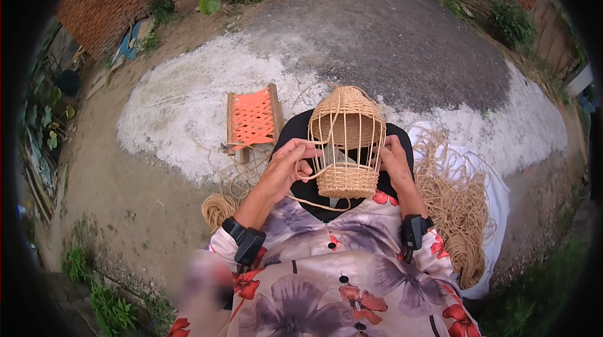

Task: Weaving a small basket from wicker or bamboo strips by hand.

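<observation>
A half-woven straw-coloured basket (347,181) rests over my lap, with a woven rounded upper end, a woven lower band and bare upright rods between them. My left hand (295,162) is at its left side, fingers closed on a pale cord that runs toward the rods and loops below the basket. My right hand (394,161) grips the basket's right side by the rods, its fingertips partly hidden. Both wrists carry black devices.
A small stool with orange webbing (252,120) stands front left. A coil of cord (220,210) lies at my left; a large tangled heap of cord (449,199) on white cloth (496,224) lies at my right. Brick walls (103,4) and plants edge the yard.
</observation>
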`<state>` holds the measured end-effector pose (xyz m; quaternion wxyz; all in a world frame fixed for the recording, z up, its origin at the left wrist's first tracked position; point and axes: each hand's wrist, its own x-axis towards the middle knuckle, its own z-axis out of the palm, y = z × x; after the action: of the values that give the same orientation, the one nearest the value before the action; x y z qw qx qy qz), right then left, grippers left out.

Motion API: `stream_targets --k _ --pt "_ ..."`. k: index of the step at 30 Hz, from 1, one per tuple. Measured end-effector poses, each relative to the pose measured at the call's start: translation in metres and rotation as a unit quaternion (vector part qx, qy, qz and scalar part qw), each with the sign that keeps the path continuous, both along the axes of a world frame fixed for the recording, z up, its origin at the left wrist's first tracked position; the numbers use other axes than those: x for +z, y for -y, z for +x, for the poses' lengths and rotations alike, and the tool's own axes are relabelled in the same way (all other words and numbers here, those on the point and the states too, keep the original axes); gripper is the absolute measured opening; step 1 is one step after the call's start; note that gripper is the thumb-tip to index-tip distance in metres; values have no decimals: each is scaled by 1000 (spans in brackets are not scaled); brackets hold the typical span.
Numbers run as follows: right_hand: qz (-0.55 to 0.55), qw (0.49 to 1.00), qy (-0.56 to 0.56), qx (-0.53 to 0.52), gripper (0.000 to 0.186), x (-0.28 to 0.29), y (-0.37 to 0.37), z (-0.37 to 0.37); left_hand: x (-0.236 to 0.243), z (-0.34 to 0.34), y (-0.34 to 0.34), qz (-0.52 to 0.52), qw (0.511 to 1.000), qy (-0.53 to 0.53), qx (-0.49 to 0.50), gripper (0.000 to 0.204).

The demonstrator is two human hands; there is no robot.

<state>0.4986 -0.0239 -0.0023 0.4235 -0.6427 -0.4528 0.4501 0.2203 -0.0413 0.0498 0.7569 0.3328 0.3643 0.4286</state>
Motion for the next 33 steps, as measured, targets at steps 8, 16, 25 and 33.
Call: stream_targets --k 8,16,25,33 --pt "236 950 181 -95 29 32 24 -15 -13 14 -18 86 991 -97 -28 30" --pt "43 953 294 60 60 68 10 -44 -10 23 -23 100 980 -165 -47 35" --pt "22 950 303 65 65 58 9 -46 -4 -59 -22 42 996 -65 43 29" --pt "106 951 289 14 71 50 33 -60 -17 -75 -3 -47 994 -94 -10 25"
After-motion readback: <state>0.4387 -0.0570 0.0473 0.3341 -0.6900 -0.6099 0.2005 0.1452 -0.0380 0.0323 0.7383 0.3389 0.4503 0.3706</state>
